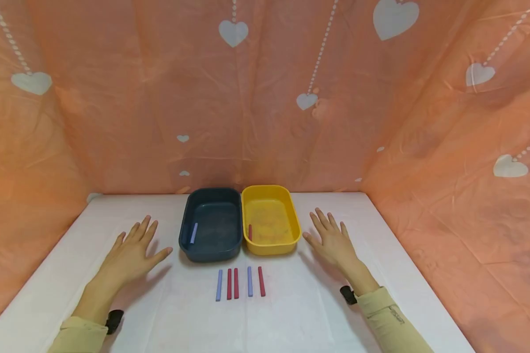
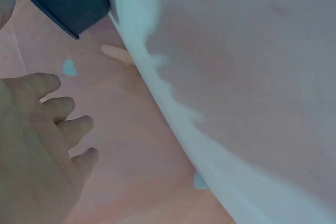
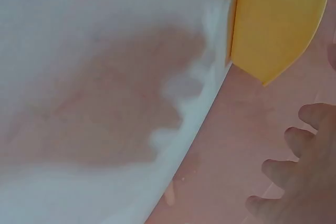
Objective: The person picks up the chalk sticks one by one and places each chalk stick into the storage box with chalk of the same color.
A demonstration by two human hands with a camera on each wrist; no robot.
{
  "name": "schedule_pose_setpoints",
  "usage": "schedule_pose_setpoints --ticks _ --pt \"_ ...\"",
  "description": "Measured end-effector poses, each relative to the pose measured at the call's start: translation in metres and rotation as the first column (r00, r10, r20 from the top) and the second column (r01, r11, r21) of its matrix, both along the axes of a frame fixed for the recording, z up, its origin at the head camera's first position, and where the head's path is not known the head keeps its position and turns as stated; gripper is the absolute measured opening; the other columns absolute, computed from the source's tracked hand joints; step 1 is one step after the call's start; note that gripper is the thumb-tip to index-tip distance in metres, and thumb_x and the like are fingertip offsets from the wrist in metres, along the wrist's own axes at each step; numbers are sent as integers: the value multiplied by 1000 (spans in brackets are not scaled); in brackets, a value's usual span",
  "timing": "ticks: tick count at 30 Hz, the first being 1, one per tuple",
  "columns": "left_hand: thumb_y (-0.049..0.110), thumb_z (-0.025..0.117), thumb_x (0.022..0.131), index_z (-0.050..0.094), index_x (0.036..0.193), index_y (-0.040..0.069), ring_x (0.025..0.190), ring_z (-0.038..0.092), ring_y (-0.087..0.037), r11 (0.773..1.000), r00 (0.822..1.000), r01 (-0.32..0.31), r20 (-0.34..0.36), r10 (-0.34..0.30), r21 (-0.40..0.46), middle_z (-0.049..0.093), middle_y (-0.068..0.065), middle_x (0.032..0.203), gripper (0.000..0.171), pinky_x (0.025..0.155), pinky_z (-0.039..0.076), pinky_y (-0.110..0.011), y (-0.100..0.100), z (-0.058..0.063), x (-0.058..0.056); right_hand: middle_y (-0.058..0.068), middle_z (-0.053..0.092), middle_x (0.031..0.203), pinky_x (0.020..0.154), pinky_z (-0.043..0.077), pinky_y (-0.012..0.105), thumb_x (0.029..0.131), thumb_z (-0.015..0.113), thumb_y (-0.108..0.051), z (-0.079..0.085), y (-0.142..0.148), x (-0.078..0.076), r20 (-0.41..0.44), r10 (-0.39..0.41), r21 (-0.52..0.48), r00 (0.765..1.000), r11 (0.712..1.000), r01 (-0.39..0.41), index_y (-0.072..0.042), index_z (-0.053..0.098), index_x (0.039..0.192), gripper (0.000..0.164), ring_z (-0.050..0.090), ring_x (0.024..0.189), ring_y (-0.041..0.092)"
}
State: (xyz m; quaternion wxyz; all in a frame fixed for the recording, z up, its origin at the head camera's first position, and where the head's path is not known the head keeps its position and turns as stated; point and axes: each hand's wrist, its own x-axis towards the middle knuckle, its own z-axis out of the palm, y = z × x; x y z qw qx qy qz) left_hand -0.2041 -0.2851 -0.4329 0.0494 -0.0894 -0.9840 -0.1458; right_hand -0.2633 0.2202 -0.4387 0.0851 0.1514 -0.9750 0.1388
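Note:
My left hand [image 1: 130, 257] hovers over the table left of a dark blue bin [image 1: 210, 256], fingers spread and holding nothing. Right of a yellow bin [image 1: 271, 249], my right hand [image 1: 333, 242] is likewise spread, with nothing in it. In front of the bins lies a row of chalk-like sticks: a lilac stick [image 1: 218, 285], two red sticks side by side, one a red stick [image 1: 229, 284], then another lilac stick [image 1: 250, 281] and a red one at the right end. One lilac stick [image 1: 194, 233] is inside the blue bin; a short red stick [image 1: 250, 232] is inside the yellow bin.
The two bins stand side by side near the back edge of the white table [image 1: 291, 323]. An orange curtain [image 1: 269, 147] with white hearts encloses the back and both sides. Each wrist wears a black band, such as the left wristband [image 1: 114, 321].

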Motion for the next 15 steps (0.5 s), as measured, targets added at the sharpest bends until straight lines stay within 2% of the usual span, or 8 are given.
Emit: schedule_pose_setpoints --ticks 9,15 --pt "49 60 102 31 157 -11 151 25 -51 988 995 64 -90 -52 143 22 -31 166 85 119 16 -69 21 2 8 13 25 170 121 13 69 106 52 -46 2 -12 -4 3 52 -9 999 999 -52 -7 32 163 71 23 155 43" --pt "37 66 101 41 154 -8 145 39 -49 976 976 112 -204 -73 187 33 -25 164 74 114 29 -67 40 5 15 14 25 170 121 15 68 106 51 -49 5 -22 -13 3 98 16 995 995 -98 -3 32 162 75 23 155 42"
